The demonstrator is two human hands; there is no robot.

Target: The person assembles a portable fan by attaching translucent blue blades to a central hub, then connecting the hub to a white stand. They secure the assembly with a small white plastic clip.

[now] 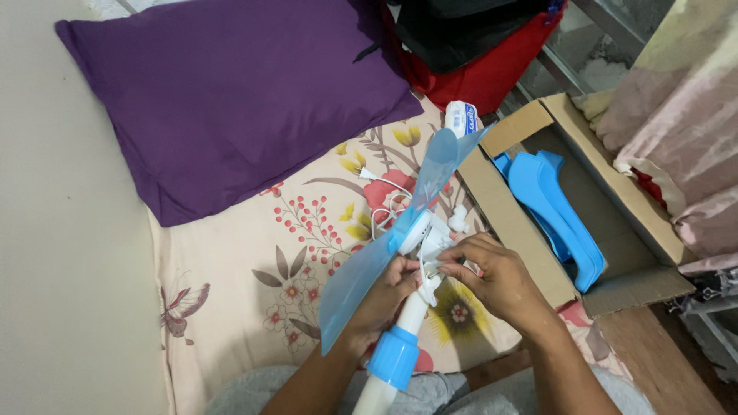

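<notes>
Fan blade (pixel 369 269), translucent blue, on a white fan motor (pixel 419 230) above the floral bedsheet (pixel 254 253), left hand (pixel 384 296) fingers wrapped around the white pole (pixel 411 315), right hand (pixel 492 277) fingers pinching the motor's rear, open cardboard box (pixel 515 223) at the bed's right edge.

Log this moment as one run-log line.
left hand: grips fan under blades | right hand: fingers at motor housing | box: open, blue parts inside | surface: floral sheet

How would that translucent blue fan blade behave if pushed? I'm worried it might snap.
The fan blade looks thin and translucent, so it probably flexes rather than snaps. Its wide lobes likely catch easily on the left hand behind it. Being see-through plastic, it is probably light for its size.
</notes>
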